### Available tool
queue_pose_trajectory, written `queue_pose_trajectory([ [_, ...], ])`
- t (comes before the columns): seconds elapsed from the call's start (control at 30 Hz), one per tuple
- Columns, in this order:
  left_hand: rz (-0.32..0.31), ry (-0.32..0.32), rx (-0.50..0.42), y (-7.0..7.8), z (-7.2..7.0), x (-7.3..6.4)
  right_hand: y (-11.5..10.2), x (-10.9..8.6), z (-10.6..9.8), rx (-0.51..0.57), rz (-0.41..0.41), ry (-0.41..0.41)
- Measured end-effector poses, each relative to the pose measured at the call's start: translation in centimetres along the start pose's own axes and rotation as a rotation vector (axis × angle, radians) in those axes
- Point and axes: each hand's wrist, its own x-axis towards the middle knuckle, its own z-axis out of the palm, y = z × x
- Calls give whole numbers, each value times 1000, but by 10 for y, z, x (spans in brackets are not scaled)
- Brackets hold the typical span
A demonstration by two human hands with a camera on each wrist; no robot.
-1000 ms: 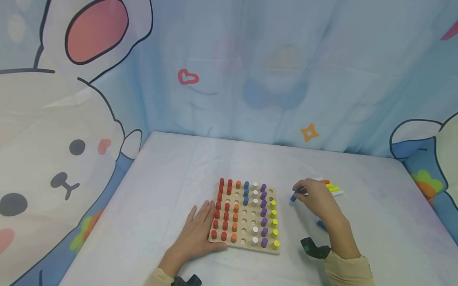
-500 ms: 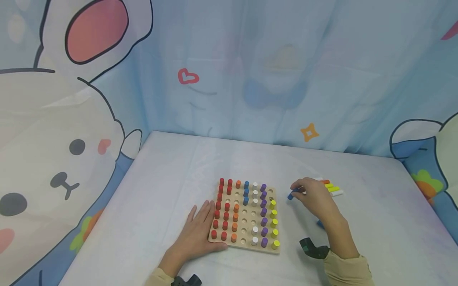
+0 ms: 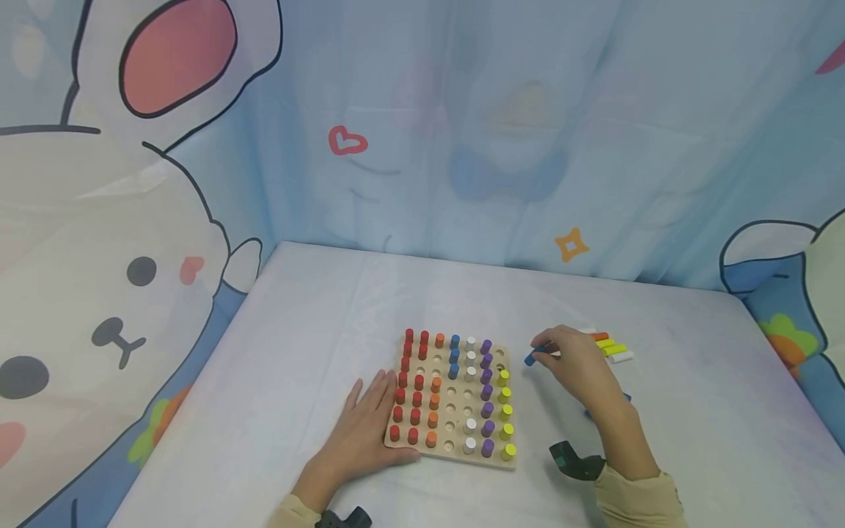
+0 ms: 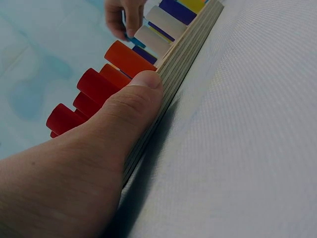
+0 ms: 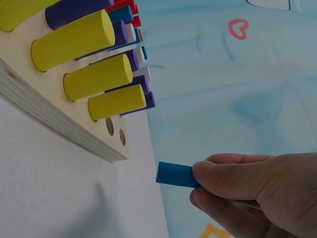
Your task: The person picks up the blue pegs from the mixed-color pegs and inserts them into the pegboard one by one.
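A square wooden pegboard (image 3: 458, 419) holds upright pegs in columns of red, orange, blue, white, purple and yellow; some holes are bare. My left hand (image 3: 363, 433) rests against its near left corner, fingers extended along the left side. In the left wrist view, the thumb (image 4: 133, 101) presses the near edge beside an orange peg (image 4: 130, 58). Right of the board and apart from it, my right hand (image 3: 584, 370) pinches a blue peg (image 5: 176, 174) between thumb and fingers. The peg is tilted, one end protruding toward the board.
Loose pegs lie beyond my right hand: an orange one (image 3: 600, 336), yellow ones (image 3: 615, 350) and a white one (image 3: 621, 357). Another blue peg (image 3: 627, 397) is partly hidden by the right forearm. A patterned curtain (image 3: 422, 183) stands behind the white table (image 3: 330, 315).
My right hand has shifted slightly left and away from me, carrying the blue peg closer to the pegboard. The left hand and pegboard have stayed put.
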Motion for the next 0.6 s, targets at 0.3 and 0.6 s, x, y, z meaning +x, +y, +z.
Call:
queue_pose_trajectory([
  [0.3,0,1,0,0,1,0,-10,-4,-3,21,-12,25],
  [0.6,-4,-1,0,-1,2,0,-17,-9,-5,29,-47,62],
])
